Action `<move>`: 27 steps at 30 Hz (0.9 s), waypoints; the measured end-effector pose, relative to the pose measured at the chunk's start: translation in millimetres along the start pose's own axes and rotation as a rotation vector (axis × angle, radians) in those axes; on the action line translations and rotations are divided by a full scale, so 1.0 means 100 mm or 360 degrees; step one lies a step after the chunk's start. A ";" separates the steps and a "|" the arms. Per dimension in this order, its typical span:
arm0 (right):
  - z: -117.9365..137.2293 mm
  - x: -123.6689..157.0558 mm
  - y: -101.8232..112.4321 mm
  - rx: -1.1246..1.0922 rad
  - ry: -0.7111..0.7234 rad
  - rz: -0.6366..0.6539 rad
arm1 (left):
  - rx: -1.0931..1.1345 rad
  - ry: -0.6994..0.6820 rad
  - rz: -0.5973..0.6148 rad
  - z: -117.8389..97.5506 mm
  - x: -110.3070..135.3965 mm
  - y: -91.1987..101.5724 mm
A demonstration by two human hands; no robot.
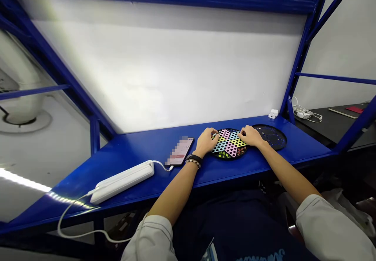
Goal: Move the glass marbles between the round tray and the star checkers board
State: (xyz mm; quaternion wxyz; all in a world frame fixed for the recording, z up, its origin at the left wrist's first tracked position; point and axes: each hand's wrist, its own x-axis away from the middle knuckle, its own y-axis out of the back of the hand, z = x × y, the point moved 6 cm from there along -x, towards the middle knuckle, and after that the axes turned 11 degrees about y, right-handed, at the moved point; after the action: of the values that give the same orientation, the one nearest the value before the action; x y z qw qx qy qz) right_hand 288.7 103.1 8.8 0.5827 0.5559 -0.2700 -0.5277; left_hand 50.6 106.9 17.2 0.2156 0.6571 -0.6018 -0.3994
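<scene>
A round black Chinese checkers board (230,144) with a star of pink, yellow, blue and green holes lies on the blue shelf (141,151). My left hand (208,140) rests on the board's left edge, fingers curled down onto it. My right hand (250,135) lies on the board's upper right edge, fingers bent over the holes. Whether either hand pinches a piece is too small to see. A black round lid or tray (272,136) sits just right of the board, beside my right wrist.
A phone (179,151) lies left of my left wrist, cabled to a long white power bank (122,181) near the shelf's front edge. A small white charger (273,114) stands by the wall. Blue frame posts (299,57) flank the shelf; a black table with cables (305,114) lies right.
</scene>
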 end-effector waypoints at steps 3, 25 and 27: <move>0.03 0.01 -0.03 0.0054 -0.0017 0.0053 | -0.0013 -0.0003 -0.0001 0.00 0.00 0.00; 0.00 0.00 -0.13 0.0025 0.0063 0.0182 | -0.0014 0.0010 0.0005 0.01 -0.01 -0.02; -0.01 -0.01 -0.14 0.0030 0.0064 0.0190 | -0.0018 0.0005 0.0005 0.01 0.00 -0.02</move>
State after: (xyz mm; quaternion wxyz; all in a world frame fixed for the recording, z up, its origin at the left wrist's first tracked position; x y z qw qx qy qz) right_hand 284.9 106.9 -4.2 0.6132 0.5548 -0.2959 -0.4782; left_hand 51.0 107.7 15.4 0.2209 0.6554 -0.6003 -0.4016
